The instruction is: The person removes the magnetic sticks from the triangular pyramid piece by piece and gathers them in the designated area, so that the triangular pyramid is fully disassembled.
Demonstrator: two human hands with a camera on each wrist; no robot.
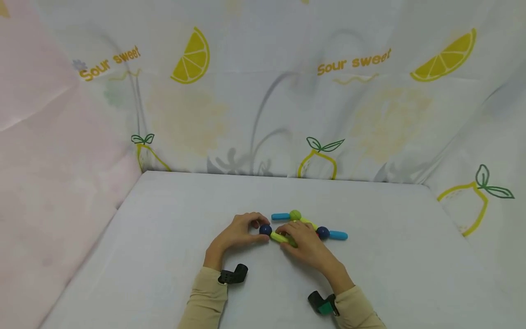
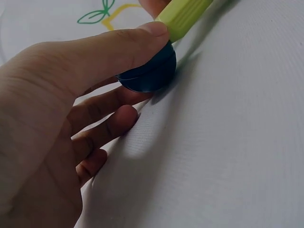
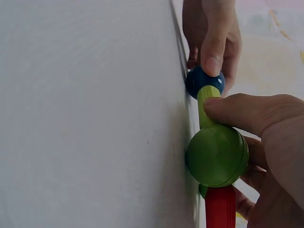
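Note:
My left hand pinches a dark blue ball between thumb and fingers. That ball meets one end of a yellow-green toy rod. My right hand grips this rod from the other side, its thumb lying along it in the right wrist view. Under the right hand, a green ball sits at the rod's other end, and a red rod joins that ball. Part of the red rod is hidden by the right hand in the head view.
Beyond the right hand lie a light blue rod, a light green ball and another yellow-green rod. To the right are a second dark blue ball and a blue rod. Everything rests on a white table.

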